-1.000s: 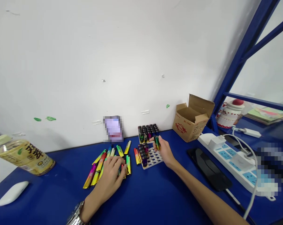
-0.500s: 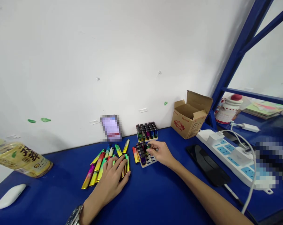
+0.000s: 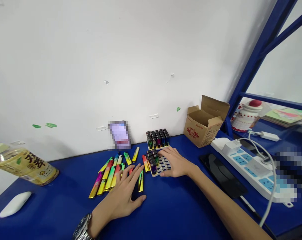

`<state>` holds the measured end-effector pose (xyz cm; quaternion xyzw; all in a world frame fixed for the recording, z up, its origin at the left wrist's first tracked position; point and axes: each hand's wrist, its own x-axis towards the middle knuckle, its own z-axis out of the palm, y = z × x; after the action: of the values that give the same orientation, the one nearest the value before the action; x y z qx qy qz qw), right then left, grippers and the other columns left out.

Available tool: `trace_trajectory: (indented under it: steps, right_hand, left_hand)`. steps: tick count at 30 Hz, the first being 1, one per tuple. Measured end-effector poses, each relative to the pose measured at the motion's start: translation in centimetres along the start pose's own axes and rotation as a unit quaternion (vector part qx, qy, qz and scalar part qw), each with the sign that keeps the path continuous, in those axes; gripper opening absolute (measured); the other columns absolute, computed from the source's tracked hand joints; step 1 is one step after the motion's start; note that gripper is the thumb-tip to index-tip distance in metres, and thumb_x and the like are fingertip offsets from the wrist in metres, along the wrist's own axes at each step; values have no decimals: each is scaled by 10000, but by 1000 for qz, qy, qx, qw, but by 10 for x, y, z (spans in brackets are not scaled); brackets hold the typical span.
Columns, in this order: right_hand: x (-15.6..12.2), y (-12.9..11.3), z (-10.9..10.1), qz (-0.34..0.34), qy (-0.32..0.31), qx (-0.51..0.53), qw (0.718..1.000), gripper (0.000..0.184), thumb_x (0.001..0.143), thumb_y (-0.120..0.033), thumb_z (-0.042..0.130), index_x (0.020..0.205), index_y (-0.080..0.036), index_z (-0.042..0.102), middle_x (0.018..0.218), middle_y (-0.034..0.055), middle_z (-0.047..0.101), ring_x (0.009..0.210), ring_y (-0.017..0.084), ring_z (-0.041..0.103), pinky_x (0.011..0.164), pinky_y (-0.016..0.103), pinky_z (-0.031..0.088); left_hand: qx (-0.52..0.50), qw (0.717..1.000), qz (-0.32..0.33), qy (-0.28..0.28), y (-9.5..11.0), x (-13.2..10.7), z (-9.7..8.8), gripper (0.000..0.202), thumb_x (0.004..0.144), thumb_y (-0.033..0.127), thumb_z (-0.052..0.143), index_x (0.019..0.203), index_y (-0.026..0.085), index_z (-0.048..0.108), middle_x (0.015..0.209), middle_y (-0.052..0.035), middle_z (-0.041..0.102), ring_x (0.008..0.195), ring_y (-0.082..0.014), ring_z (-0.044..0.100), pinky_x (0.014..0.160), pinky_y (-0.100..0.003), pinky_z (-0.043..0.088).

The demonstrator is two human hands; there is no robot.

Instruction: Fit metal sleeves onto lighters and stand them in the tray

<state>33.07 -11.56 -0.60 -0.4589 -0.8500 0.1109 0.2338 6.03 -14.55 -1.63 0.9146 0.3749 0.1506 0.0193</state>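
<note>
My left hand point(image 3: 126, 195) lies open, fingers spread, over the loose pieces on the blue table. These are shiny, slim, lighter-shaped pieces point(image 3: 107, 172) in pink, red, green and gold. Around the right part of a white tray with holes point(image 3: 164, 164) my right hand point(image 3: 177, 162) is open, thumb near the front edge and fingers near the back; whether it touches the tray is unclear. Several black-topped lighters point(image 3: 153, 161) stand upright in the tray's left part. Against the tray's left side lies a red and yellow piece point(image 3: 145, 163).
Behind stands a fuller rack of black-topped lighters point(image 3: 158, 139). An open cardboard box point(image 3: 202, 125) is at the wall. To the right lie a black phone point(image 3: 222, 175) and a power strip point(image 3: 256, 173). A bottle point(image 3: 26, 166) and a white mouse point(image 3: 15, 204) are left.
My right hand has let go of a lighter, which now stands in the tray, and its fingers have spread. My left hand's fingers have stretched out, and a green-yellow piece lies farther right.
</note>
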Motion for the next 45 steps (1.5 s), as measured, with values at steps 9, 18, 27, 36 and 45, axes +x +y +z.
trace_trajectory:
  steps: [9, 18, 27, 36, 45]
  right_hand:
    - [1, -4, 4, -1, 23, 27, 999, 341, 672, -211, 741, 932, -187, 521, 1049, 81, 563, 979, 246, 485, 841, 389, 395]
    - [2, -65, 12, -95, 58, 124, 986, 223, 844, -367, 555, 718, -202, 473, 716, 12, 542, 690, 165, 499, 641, 276, 393]
    - [9, -32, 21, 95, 320, 419, 844, 88, 870, -261, 448, 800, -210, 462, 640, -22, 591, 524, 119, 558, 525, 241, 458]
    - [14, -13, 21, 192, 270, 536, 776, 55, 639, -217, 469, 684, -208, 439, 476, -79, 492, 352, 73, 384, 358, 189, 293]
    - [22, -14, 25, 297, 213, 612, 701, 481, 793, -420, 306, 357, -216, 296, 327, -68, 196, 289, 41, 142, 333, 197, 89]
  left_hand:
    - [-47, 992, -82, 84, 1, 2, 5, 881, 710, 409, 727, 1442, 289, 252, 1247, -126, 521, 1126, -343, 452, 936, -552, 405]
    - [2, 964, 8, 266, 24, 1, 6, 858, 763, 452, 700, 1444, 266, 212, 1215, -127, 562, 1068, -283, 478, 954, -473, 413]
    - [180, 957, -44, 225, 11, 9, -1, 278, 923, 294, 474, 1126, 134, 574, 1047, -134, 687, 1070, -329, 524, 885, -462, 333]
    - [202, 964, 36, 167, 8, 7, 11, 257, 911, 201, 485, 1145, 127, 560, 853, -63, 717, 935, -234, 612, 817, -386, 302]
    - [231, 961, 15, 151, 8, 4, 17, 250, 882, 228, 499, 1099, 132, 576, 847, -65, 674, 877, -245, 601, 787, -393, 310]
